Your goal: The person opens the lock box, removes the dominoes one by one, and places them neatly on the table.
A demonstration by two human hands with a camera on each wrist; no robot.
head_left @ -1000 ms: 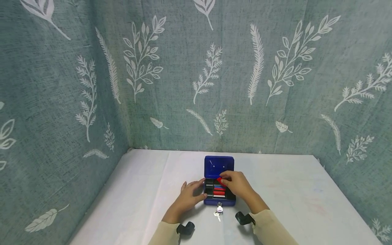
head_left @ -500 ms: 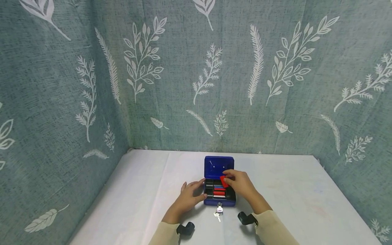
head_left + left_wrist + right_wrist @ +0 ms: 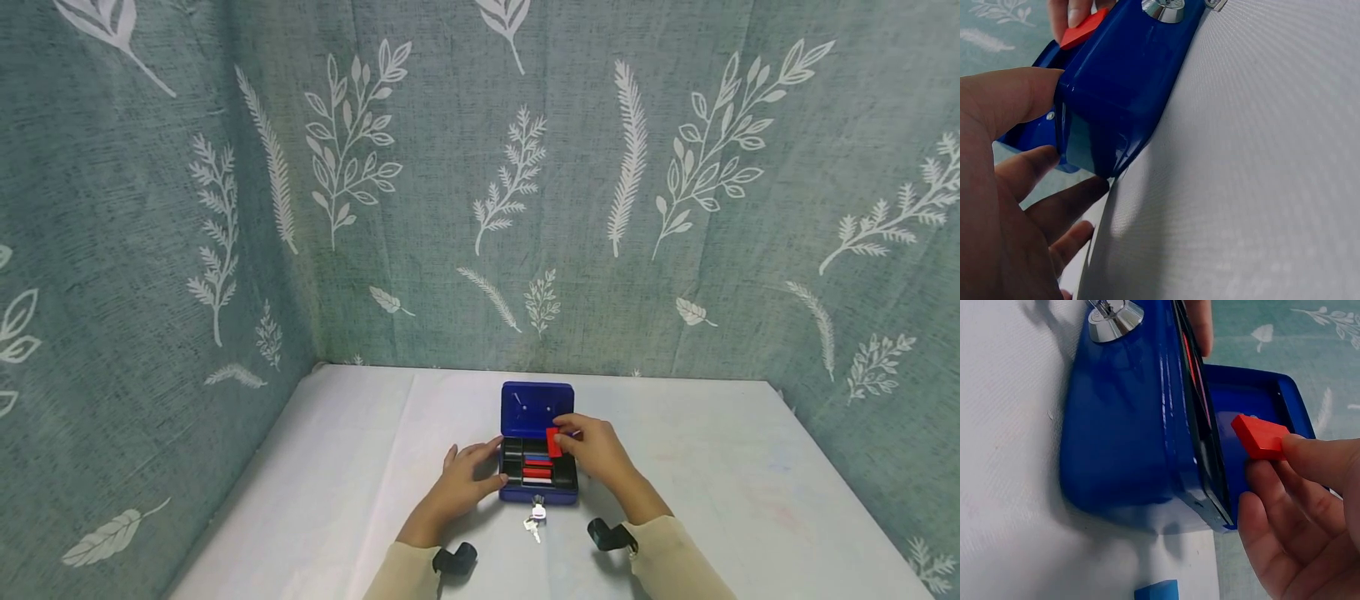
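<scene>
A blue cash box [image 3: 538, 497] stands on the table with its lid [image 3: 537, 408] raised at the back. Its black tray [image 3: 513, 451] holds several red, blue and white strips. My left hand [image 3: 463, 483] rests against the box's left side, the fingers spread and the thumb [image 3: 1029, 94] at the top rim. Above the tray's right part, my right hand [image 3: 592, 446] pinches a flat red block [image 3: 1261, 437] between thumb and fingertips. In the right wrist view this block shows in front of the lid's inside.
Keys [image 3: 533, 527] hang at the silver lock [image 3: 1115, 322] on the box's front. A blue piece [image 3: 1157, 591] lies on the white table [image 3: 675, 467] near the box's right side. Patterned green cloth [image 3: 480, 183] stands behind the table and along its sides.
My right hand has lifted the red block from the tray's back part and moved slightly right and up. The block now stands more upright. The left hand has stayed in place.
</scene>
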